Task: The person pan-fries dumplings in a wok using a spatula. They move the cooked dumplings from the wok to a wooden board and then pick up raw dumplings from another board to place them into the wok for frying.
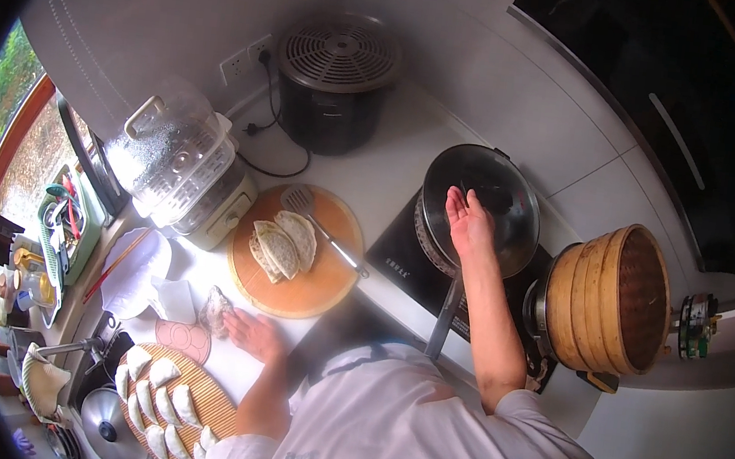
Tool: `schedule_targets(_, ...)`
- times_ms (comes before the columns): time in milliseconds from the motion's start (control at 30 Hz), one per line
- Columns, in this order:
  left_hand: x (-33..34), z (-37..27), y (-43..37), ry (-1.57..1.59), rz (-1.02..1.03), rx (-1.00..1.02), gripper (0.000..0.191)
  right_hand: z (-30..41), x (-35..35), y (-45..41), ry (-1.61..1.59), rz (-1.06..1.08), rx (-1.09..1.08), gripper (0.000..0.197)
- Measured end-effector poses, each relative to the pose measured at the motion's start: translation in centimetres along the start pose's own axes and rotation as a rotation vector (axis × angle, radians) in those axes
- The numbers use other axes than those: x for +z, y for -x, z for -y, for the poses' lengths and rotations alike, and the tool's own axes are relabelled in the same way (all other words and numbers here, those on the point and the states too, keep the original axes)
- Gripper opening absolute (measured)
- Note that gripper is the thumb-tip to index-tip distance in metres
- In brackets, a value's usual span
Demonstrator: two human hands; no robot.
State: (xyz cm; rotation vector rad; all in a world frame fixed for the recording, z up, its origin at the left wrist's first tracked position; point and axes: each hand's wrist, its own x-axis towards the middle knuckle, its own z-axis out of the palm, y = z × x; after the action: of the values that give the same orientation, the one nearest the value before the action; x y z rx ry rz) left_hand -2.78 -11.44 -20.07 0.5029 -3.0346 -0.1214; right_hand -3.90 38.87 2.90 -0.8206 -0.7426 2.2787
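Observation:
My right hand (469,222) is raised over a black frying pan (508,245), palm turned up, holding nothing. That pan sits on a black induction cooker (398,257), its handle (444,316) pointing toward me; its contents are too dark to tell. On the white counter my left hand (255,335) lies flat, fingertips against a crumpled cloth (217,311). Beyond it, a round wooden board (333,293) bears folded, browned flatbreads (277,246) and a slotted metal spatula (327,228). Several pale half-moon dumplings (164,403) rest on a round woven tray (221,410).
At right stands a stacked bamboo steamer (594,296). A clear-lidded electric steamer (191,168) and a black lidded appliance (335,96) with a cord are at the back. Left are a white dish (134,278), red chopsticks (111,268), a metal lid (110,428) and a green utensil rack (71,230).

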Motion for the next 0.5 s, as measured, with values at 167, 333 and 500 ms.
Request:
schedule_targets(167, 0.4, 0.5, -0.1, 0.014, -0.036, 0.0, 0.072, 0.0, -0.8, -1.0, -0.159, 0.0, 0.081, 0.032)
schedule_targets(333, -0.4, 0.5, 0.0, 0.025, -0.043, 0.0, 0.071, 0.7, 1.3, -1.5, -0.302, -0.07, 0.004, 0.042)
schedule_targets(500, -1.3, 0.4, -0.3, 0.116, 0.068, -0.026, 0.076, -0.5, 0.1, -4.4, -0.257, -0.144, -0.129, 0.021)
